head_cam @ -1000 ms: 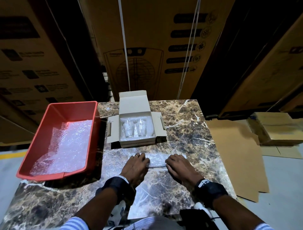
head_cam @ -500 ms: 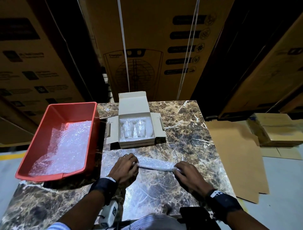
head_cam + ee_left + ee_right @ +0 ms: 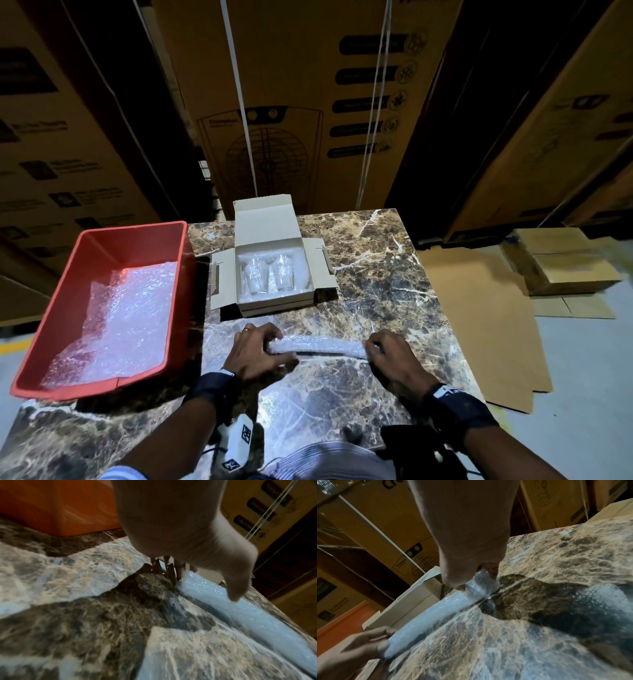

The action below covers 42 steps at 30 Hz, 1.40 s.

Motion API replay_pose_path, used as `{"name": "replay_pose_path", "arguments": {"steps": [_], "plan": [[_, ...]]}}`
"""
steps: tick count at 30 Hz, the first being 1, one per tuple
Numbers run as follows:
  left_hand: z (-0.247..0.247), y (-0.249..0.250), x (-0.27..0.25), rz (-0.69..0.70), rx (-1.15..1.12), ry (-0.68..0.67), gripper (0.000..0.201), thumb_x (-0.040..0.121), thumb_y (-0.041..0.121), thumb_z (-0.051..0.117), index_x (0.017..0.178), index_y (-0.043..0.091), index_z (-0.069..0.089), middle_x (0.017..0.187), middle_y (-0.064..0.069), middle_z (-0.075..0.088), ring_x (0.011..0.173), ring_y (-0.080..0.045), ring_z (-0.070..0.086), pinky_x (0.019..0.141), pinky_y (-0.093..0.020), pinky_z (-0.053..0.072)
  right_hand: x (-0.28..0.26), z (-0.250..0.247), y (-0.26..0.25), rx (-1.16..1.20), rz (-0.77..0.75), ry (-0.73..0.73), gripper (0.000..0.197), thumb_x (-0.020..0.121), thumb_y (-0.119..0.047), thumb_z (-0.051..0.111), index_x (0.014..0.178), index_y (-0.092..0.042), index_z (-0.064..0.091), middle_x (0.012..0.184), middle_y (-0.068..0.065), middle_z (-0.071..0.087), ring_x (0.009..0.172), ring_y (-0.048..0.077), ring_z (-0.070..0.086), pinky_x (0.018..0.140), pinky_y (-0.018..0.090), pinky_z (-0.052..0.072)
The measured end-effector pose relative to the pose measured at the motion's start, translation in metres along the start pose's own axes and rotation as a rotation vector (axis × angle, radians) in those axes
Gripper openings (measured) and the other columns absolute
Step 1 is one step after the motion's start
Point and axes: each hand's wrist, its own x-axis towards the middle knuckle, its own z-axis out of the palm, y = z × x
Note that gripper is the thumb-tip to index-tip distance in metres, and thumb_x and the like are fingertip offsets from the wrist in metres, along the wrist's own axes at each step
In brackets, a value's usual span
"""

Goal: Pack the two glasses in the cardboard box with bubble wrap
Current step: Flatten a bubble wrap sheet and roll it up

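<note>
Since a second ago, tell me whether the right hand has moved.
Yes. The right hand has slid rightward along the table, away from the cardboard box, and now grips the bubble wrap roll's right end.

We see the cardboard box (image 3: 274, 274) at the table's (image 3: 394, 291) far middle, two glasses (image 3: 270, 278) side by side inside. The tub (image 3: 102, 308) sits left of it; the bubble wrap roll (image 3: 318, 346) lies nearer us.

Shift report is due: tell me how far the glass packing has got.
Done: both glasses sit in the open cardboard box, on bubble wrap. In hand: the left hand and right hand hold the ends of a rolled bubble wrap strip on the table. Left: placing it and closing the flaps.
</note>
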Motion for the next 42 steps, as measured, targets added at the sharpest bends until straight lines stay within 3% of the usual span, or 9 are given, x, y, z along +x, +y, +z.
{"name": "replay_pose_path", "arguments": {"steps": [5,10,14,18,23,31,35,38,42], "plan": [[-0.013,0.014,-0.001,-0.016,-0.149,-0.064,0.036,0.079,0.058,0.081,0.077,0.022,0.073,0.064,-0.002,0.072,0.060,-0.015,0.070,0.065,-0.030,0.057,0.009,-0.002,-0.001,0.004,0.073,-0.024,0.041,0.101,-0.030,0.057,0.061,-0.022,0.048,0.069,-0.005,0.053,0.063,0.013,0.049,0.065,0.027,0.034],[-0.016,0.025,-0.003,-0.161,-0.453,-0.034,0.026,0.094,0.016,0.075,0.085,-0.007,0.066,0.058,-0.018,0.058,0.044,-0.019,0.052,0.046,-0.030,0.044,0.008,-0.002,-0.001,-0.017,0.163,0.027,0.031,0.096,-0.032,0.067,0.074,-0.010,0.065,0.075,0.002,0.065,0.068,0.013,0.057,0.059,0.028,0.037],[-0.006,0.013,0.008,-0.134,-0.188,0.021,0.022,0.096,0.034,0.070,0.080,0.019,0.068,0.070,0.006,0.070,0.075,-0.012,0.067,0.089,-0.037,0.040,0.005,0.006,0.004,-0.087,0.176,0.064,0.032,0.095,-0.037,0.066,0.072,-0.015,0.060,0.074,-0.002,0.060,0.070,0.016,0.057,0.062,0.032,0.043],[-0.001,0.009,0.017,-0.146,0.000,0.027,0.018,0.096,0.045,0.065,0.085,0.031,0.065,0.085,0.008,0.069,0.102,-0.023,0.058,0.083,-0.035,0.017,0.002,0.006,0.007,-0.070,0.199,0.086,0.033,0.094,-0.033,0.069,0.071,-0.011,0.061,0.072,0.003,0.061,0.069,0.021,0.058,0.057,0.032,0.032],[-0.002,0.014,0.026,-0.130,0.207,0.008,0.016,0.089,0.051,0.066,0.094,0.035,0.066,0.102,0.006,0.070,0.114,-0.024,0.054,0.094,-0.038,0.027,-0.001,0.007,0.005,-0.078,0.221,0.127,0.034,0.092,-0.035,0.073,0.068,-0.018,0.056,0.068,-0.003,0.055,0.062,0.014,0.051,0.052,0.029,0.031],[-0.010,0.020,0.027,-0.198,0.218,-0.065,0.021,0.057,0.045,0.064,0.067,0.029,0.071,0.076,0.007,0.070,0.096,-0.027,0.064,0.086,-0.037,0.046,-0.007,0.005,0.004,-0.197,0.149,0.175,0.024,0.088,-0.035,0.075,0.075,-0.025,0.057,0.080,-0.009,0.058,0.077,0.016,0.053,0.064,0.032,0.042],[-0.008,0.036,0.024,-0.212,0.328,-0.050,0.022,0.060,0.038,0.079,0.079,0.029,0.070,0.093,0.004,0.069,0.107,-0.029,0.059,0.092,-0.039,0.042,-0.007,0.003,0.003,-0.274,0.114,0.184,0.017,0.085,-0.038,0.078,0.089,-0.029,0.064,0.100,-0.008,0.061,0.095,0.015,0.051,0.082,0.035,0.044],[0.004,0.047,0.023,-0.013,0.542,0.044,0.057,0.062,0.037,0.085,0.112,0.027,0.059,0.116,-0.004,0.055,0.109,-0.032,0.053,0.089,-0.043,0.042,-0.005,0.012,-0.010,-0.444,-0.054,0.170,0.033,0.083,-0.021,0.078,0.110,-0.030,0.061,0.121,-0.003,0.056,0.108,0.015,0.045,0.095,0.040,0.046],[0.030,0.057,0.016,0.511,0.725,0.077,0.042,0.077,0.036,0.077,0.112,0.025,0.055,0.101,-0.006,0.052,0.087,-0.030,0.056,0.075,-0.042,0.039,-0.002,0.026,-0.017,-0.502,-0.331,-0.025,0.054,0.090,-0.017,0.074,0.133,-0.034,0.046,0.119,0.002,0.054,0.097,0.015,0.048,0.082,0.029,0.047]]}}
